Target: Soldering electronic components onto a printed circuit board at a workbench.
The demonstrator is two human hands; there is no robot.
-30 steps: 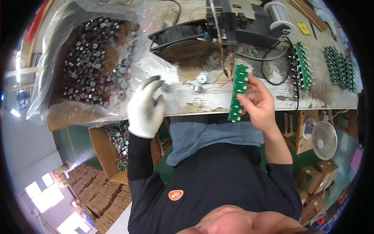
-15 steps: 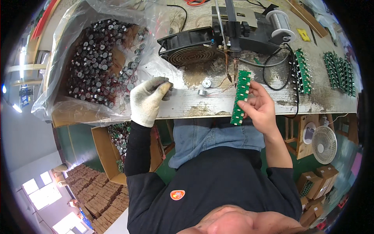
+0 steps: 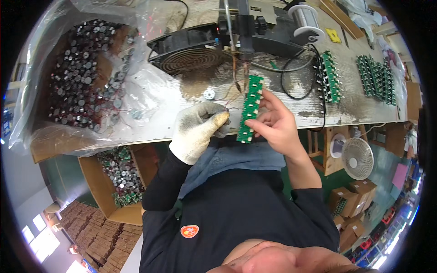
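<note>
My left hand, in a white glove with dirty fingertips, is closed in a pinch. A thin wire sticks out from its fingertips toward the circuit board. My bare right hand grips a long green circuit board strip with small white parts along its edge. The strip is held upright at the table's front edge, its top end just below the soldering iron. Close above the glove lies a small round silver motor with thin leads. Whatever lies under the gloved hand is hidden.
A plastic-lined box of small motors stands at left. Behind my hands are a black fan and a solder wire spool. Finished-looking green board strips and more boards lie at right. A black cable loops between.
My left hand has moved right, bringing the wire close to the circuit board. The view has shifted, and one of the two loose motors is now out of sight. My right hand keeps its grip.
</note>
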